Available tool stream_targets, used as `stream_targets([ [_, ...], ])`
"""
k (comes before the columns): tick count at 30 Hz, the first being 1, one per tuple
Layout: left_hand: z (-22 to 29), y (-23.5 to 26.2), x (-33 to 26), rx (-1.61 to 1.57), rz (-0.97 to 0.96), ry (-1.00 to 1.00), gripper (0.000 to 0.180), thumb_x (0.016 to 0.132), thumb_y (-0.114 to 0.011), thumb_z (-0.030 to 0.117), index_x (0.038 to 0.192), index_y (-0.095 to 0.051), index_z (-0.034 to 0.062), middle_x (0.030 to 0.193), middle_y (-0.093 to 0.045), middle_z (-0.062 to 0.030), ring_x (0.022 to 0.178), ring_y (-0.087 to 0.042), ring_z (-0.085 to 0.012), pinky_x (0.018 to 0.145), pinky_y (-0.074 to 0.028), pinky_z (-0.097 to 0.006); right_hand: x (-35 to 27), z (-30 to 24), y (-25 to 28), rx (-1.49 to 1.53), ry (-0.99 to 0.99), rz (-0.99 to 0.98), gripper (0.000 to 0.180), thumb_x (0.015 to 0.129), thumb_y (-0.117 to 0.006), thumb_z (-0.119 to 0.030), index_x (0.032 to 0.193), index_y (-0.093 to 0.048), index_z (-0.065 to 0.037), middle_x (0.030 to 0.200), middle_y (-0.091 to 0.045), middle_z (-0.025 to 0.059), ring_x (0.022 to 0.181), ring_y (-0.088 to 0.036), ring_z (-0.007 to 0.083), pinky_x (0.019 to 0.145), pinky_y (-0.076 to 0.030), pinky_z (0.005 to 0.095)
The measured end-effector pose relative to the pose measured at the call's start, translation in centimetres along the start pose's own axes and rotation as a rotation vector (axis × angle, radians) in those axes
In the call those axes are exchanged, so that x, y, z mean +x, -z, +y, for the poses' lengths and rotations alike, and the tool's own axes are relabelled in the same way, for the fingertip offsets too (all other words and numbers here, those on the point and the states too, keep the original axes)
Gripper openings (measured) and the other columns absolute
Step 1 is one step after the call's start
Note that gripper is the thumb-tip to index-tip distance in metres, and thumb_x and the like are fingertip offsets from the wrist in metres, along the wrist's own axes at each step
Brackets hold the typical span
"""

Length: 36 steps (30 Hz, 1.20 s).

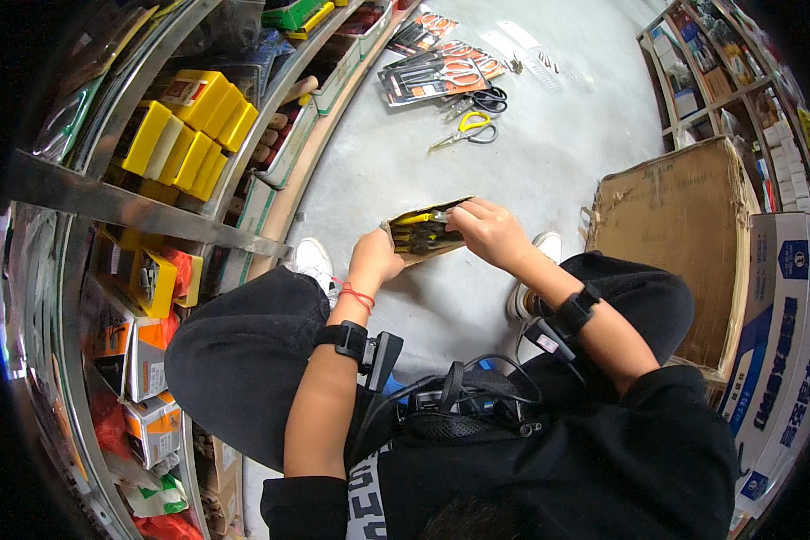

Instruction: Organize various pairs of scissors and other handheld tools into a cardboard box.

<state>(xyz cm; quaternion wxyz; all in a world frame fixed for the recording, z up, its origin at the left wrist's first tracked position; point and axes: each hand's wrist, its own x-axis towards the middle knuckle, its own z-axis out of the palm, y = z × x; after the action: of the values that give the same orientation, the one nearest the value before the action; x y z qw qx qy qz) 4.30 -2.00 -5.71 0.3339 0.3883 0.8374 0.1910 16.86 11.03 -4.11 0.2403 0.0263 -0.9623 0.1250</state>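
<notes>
Between my knees is an open-topped brown cardboard box [420, 257], tilted so that its inside shows. My left hand [375, 256] is closed on the box's left edge. At the right end of the opening, my right hand [490, 236] pinches the grey end of a yellow-handled tool [415, 219], which lies across the opening. Its full shape is hidden by the fingers and the box. Several more yellow and black handles lie inside. Beyond the box, on the floor, rests a pair of scissors [471, 131] with one yellow and one dark handle.
Carded orange-handled scissors [445, 74] lie in a pile farther off, with black-handled scissors [484, 99] beside them. Metal shelving [153, 216] holding yellow boxes [189, 112] runs along my left. A big cardboard carton [670, 238] stands close on my right, before another shelf [713, 112].
</notes>
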Motion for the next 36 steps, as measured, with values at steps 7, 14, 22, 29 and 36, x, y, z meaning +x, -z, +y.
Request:
stream_targets([
  [7, -1.1, -0.9, 0.2, -0.029, 0.137, -0.065, 0.017, 0.055, -0.054, 0.011, 0.063, -0.056, -0.0036, 0.060, -0.051, -0.0229, 0.060, -0.054, -0.0326, 0.060, -0.043, -0.035, 2.1, 0.4, -0.9, 0.034, -0.112, -0.030, 0.011, 0.059, -0.052, -0.004, 0.063, -0.042, -0.005, 0.060, -0.047, 0.0075, 0.060, -0.050, 0.0236, 0.052, -0.042, 0.0324],
  [14, -2.2, -1.6, 1.1, 0.020, 0.129, -0.016, 0.022, 0.059, -0.059, 0.017, 0.064, -0.056, -0.0046, 0.063, -0.053, -0.0220, 0.063, -0.054, -0.0317, 0.060, -0.043, -0.034, 2.5, 0.6, -0.7, 0.055, -0.097, -0.103, 0.013, 0.061, -0.053, -0.006, 0.063, -0.040, -0.004, 0.060, -0.047, 0.0088, 0.060, -0.050, 0.0255, 0.052, -0.041, 0.0333],
  [22, -2.9, -2.1, 1.7, -0.006, 0.168, -0.030, 0.026, 0.061, -0.060, 0.021, 0.065, -0.055, -0.0044, 0.064, -0.053, -0.0221, 0.065, -0.054, -0.0325, 0.060, -0.042, -0.035, 3.0, 1.1, 0.7, 0.154, -0.203, 0.050, 0.009, 0.062, -0.056, -0.004, 0.065, -0.047, -0.004, 0.060, -0.051, 0.0107, 0.057, -0.051, 0.0265, 0.050, -0.041, 0.0312],
  [29, -2.9, -1.9, 2.0, -0.018, 0.144, 0.006, 0.026, 0.062, -0.060, 0.020, 0.067, -0.056, -0.0049, 0.065, -0.053, -0.0227, 0.067, -0.054, -0.0336, 0.061, -0.042, -0.035, 4.7, 1.1, 4.2, 0.174, -0.182, 0.091, 0.009, 0.062, -0.057, -0.001, 0.064, -0.048, -0.002, 0.059, -0.052, 0.0083, 0.054, -0.052, 0.0216, 0.048, -0.041, 0.0268],
  [36, -2.9, -1.7, 1.6, 0.012, 0.113, 0.026, 0.025, 0.062, -0.060, 0.019, 0.067, -0.056, -0.0051, 0.065, -0.053, -0.0231, 0.068, -0.054, -0.0332, 0.062, -0.042, -0.035, 3.8, -0.6, 1.7, 0.065, 0.024, 0.062, 0.008, 0.060, -0.055, -0.003, 0.063, -0.048, -0.005, 0.057, -0.049, 0.0080, 0.054, -0.050, 0.0229, 0.048, -0.041, 0.0306],
])
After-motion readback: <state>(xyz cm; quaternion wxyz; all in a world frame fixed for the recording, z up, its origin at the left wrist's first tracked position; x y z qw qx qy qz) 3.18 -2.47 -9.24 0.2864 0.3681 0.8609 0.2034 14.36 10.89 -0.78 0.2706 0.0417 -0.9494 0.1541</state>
